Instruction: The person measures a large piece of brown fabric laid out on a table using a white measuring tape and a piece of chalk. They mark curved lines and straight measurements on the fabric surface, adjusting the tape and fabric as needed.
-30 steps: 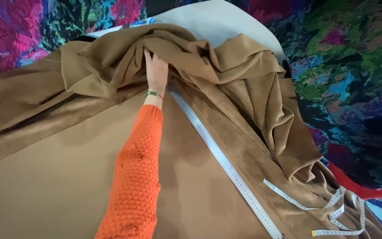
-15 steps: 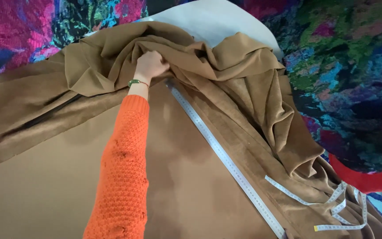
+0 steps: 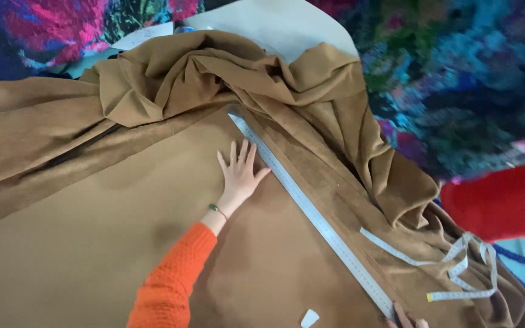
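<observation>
Having left the bunched folds where it gripped half a second ago, the left hand (image 3: 239, 176) now lies flat and released on the smooth brown fabric (image 3: 92, 243) just beside the long metal ruler (image 3: 311, 212), whose near end the right hand (image 3: 405, 319) barely touches at the frame's bottom edge, its grip impossible to tell.
</observation>
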